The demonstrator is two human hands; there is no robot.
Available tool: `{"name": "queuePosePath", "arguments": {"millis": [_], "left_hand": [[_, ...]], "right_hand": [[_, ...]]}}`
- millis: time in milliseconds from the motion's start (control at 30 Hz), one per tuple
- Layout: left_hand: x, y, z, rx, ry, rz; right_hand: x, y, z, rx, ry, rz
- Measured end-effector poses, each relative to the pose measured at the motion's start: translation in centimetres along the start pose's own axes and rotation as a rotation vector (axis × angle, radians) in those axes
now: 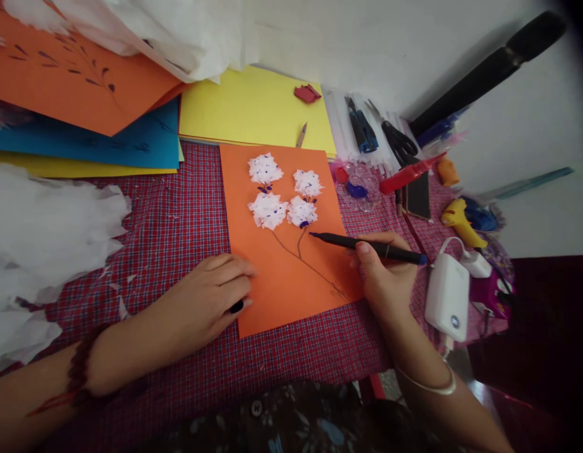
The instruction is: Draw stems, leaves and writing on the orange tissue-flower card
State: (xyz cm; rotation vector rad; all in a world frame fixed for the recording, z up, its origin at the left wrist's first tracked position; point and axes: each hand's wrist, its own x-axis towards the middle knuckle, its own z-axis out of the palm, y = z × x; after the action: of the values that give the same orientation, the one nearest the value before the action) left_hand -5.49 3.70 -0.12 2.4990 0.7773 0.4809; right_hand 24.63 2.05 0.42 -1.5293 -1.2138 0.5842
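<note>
At 8 o'clock from the middle of an orange sheet (277, 283), the left hand (222, 289) is rested on the edge, loosely curled; whether the small black item (236, 306) beside it is gripped cannot be told. At 3 o'clock, a dark marker (338, 240) is pinched in the right hand (390, 270), its blue tip held near a drawn stem (299, 257). The sheet is laid on a checked worktop (173, 220); four white puffs (268, 211) are clustered toward its 12 o'clock. Farther off, scissors (400, 141) are placed at 2 o'clock.
</note>
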Motion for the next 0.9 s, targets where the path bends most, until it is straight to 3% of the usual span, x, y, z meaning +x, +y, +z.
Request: {"name": "queuePosePath", "arguments": {"millis": [400, 600, 900], "left_hand": [[-0.03, 0.01, 0.03, 0.037, -0.005, 0.014], [0.09, 0.07, 0.01, 0.042, 0.007, 0.015], [-0.05, -0.10, 0.01, 0.030, 0.006, 0.027]], "right_hand": [[0.34, -0.22, 0.35, -0.033, -0.026, -0.011], [0.14, 0.15, 0.12, 0.080, -0.092, 0.039], [0.14, -0.11, 0.36, -0.037, -0.068, -0.066]]}}
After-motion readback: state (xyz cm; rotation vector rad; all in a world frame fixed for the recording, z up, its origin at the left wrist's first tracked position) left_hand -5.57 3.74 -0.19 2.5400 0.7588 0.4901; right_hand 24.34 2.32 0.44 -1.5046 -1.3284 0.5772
